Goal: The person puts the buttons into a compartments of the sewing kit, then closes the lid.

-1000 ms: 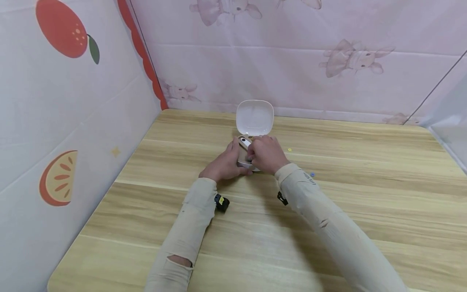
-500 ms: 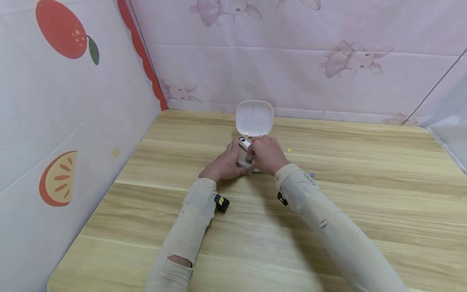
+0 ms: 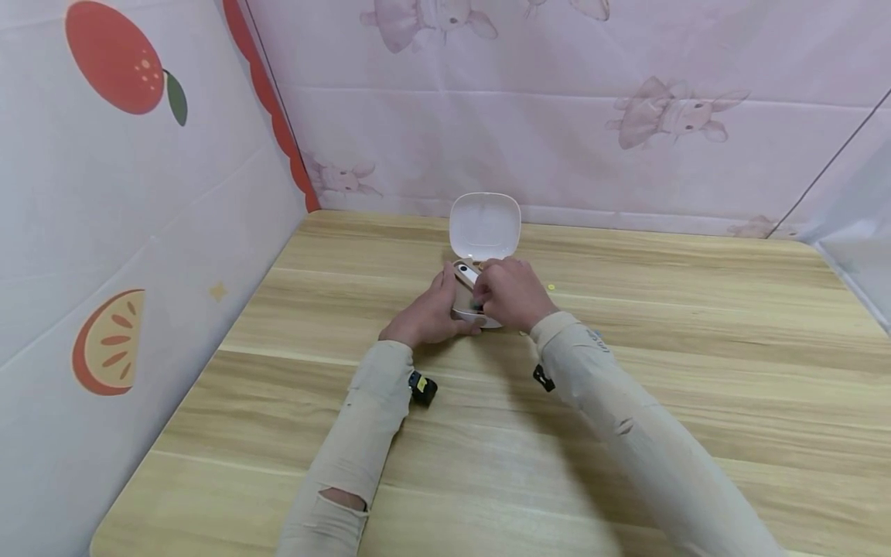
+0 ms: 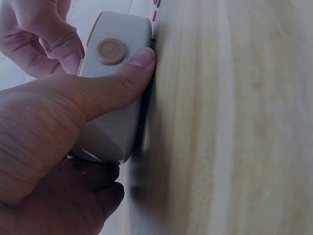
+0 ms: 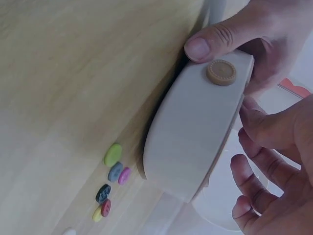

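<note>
A white box [image 3: 468,316] with its rounded lid [image 3: 485,225] raised stands at the middle of the table. A round tan knob [image 5: 221,72] sits on its front wall. My left hand [image 3: 430,311] grips the box's left side, with the thumb [image 4: 124,81] along the front wall. Over the opening, my right hand [image 3: 513,294] has its fingers curled, thumb and forefinger tips at the rim in the right wrist view. A small dark green thing [image 3: 477,304] shows beneath those fingers; I cannot tell whether they pinch it. Inside the box lies a white strip [image 3: 466,271] with a black dot.
Several small buttons lie on the table beside the box, among them a green button [image 5: 113,154], a dark button [image 5: 103,193] and a red button [image 5: 106,208]. A yellow button [image 3: 551,287] lies to the right of my right hand. Behind the table hangs a pink cloth [image 3: 543,147].
My right hand and sleeve have shifted slightly right, and the sleeve now mostly covers the blue button. More dark green shows under the right fingers. The left hand keeps its hold.
</note>
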A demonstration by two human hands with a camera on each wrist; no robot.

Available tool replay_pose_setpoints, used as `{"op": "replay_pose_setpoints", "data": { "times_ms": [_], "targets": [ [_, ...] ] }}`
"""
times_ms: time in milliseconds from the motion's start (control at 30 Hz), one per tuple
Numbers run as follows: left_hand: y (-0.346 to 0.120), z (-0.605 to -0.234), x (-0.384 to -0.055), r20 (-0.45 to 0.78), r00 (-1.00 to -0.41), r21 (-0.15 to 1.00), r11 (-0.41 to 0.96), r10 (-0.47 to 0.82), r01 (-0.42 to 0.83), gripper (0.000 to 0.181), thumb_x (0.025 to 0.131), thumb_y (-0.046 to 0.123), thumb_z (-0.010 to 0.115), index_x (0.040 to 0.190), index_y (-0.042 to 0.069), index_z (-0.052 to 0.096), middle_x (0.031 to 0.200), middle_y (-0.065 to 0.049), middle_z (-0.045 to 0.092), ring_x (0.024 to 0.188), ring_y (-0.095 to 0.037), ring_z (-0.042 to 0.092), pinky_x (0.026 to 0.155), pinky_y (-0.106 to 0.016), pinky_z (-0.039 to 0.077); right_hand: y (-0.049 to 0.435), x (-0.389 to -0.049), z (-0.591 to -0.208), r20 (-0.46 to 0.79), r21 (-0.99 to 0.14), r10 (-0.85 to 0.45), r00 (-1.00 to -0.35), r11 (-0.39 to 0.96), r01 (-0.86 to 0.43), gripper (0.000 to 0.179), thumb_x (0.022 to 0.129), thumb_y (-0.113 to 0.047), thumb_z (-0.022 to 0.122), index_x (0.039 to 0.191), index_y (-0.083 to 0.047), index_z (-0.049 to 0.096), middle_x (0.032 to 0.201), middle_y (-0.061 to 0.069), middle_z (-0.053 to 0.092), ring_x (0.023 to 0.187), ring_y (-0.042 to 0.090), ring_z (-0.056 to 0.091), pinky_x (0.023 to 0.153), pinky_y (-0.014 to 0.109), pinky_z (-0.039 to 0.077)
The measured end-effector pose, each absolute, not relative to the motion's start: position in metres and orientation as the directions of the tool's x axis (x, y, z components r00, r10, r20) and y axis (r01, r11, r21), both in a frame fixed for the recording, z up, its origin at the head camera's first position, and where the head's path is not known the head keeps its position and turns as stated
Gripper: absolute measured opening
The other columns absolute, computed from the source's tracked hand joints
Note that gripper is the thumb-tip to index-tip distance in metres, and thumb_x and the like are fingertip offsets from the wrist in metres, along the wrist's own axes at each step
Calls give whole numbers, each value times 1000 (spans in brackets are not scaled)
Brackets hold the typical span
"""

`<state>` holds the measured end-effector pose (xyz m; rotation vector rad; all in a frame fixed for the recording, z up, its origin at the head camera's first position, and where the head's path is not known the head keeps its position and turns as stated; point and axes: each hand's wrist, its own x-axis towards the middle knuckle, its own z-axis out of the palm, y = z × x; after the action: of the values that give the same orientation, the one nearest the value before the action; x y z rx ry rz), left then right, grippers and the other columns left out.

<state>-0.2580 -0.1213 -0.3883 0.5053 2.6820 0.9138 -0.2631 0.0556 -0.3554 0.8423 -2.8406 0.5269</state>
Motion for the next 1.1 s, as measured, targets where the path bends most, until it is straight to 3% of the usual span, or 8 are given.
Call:
{"op": "replay_pose_setpoints", "data": {
  "times_ms": [267,500,633,833,1100],
  "targets": [
    [-121,-388,-257,-137,-904,637,735,405,233,125,88,33,81,159,3,-16,168,-20,4,152,-29,19,121,-40,25,69,-266,-349,223,-282,-511,-830,781,-557,6,83,-3,77,82,-8,81,82,2,69,80,21,59,78,40,50],
    [-120,-388,-257,-146,-908,629,745,393,221,126,87,36,82,159,2,-16,168,-20,0,153,-30,15,122,-40,22,83,-267,-346,170,-367,-460,-872,791,-489,3,88,-4,75,89,-4,78,92,8,69,88,26,61,85,44,50],
    [-121,-389,-257,-145,-908,631,744,393,221,126,86,36,82,159,2,-16,168,-21,0,153,-30,14,122,-39,19,92,-267,-345,169,-409,-444,-880,781,-472,5,88,-2,74,92,-2,76,97,10,71,94,29,63,89,47,50],
    [-120,-388,-257,-146,-909,639,738,391,216,127,86,36,82,159,3,-16,168,-21,1,153,-31,14,122,-40,19,107,-266,-346,136,-454,-398,-907,789,-414,9,88,1,72,96,0,75,96,12,67,91,29,61,85,45,51],
    [-120,-390,-258,-145,-909,642,736,392,215,127,86,34,83,159,4,-16,168,-20,0,153,-31,14,122,-40,20,123,-266,-348,109,-446,-365,-925,813,-374,11,87,4,69,96,2,75,95,14,67,93,31,61,89,47,51]
  ]
}}
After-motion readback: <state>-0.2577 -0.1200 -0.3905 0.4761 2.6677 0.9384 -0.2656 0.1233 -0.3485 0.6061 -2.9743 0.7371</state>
